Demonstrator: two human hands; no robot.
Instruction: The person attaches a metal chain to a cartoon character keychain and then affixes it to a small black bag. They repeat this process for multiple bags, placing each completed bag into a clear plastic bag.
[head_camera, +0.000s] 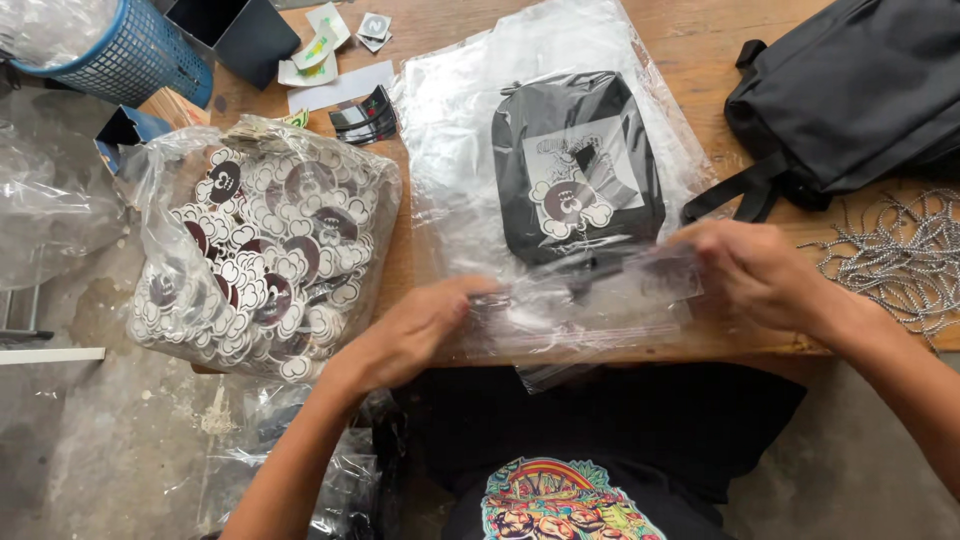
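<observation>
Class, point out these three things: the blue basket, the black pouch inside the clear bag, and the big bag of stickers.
blue basket (130, 55), head view, mesh wall.
black pouch (575, 130), head view, upper front.
bag of stickers (265, 250), head view, middle.

Bag (860, 90) cut off at right edge; basket (120, 50) cut at top; left fingertips (478, 292) blurred behind film (590, 300).

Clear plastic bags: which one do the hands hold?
The clear plastic bag in the middle holding the small black pouch; both hands pinch its near edge. The bag of stickers lies untouched to its left.
</observation>
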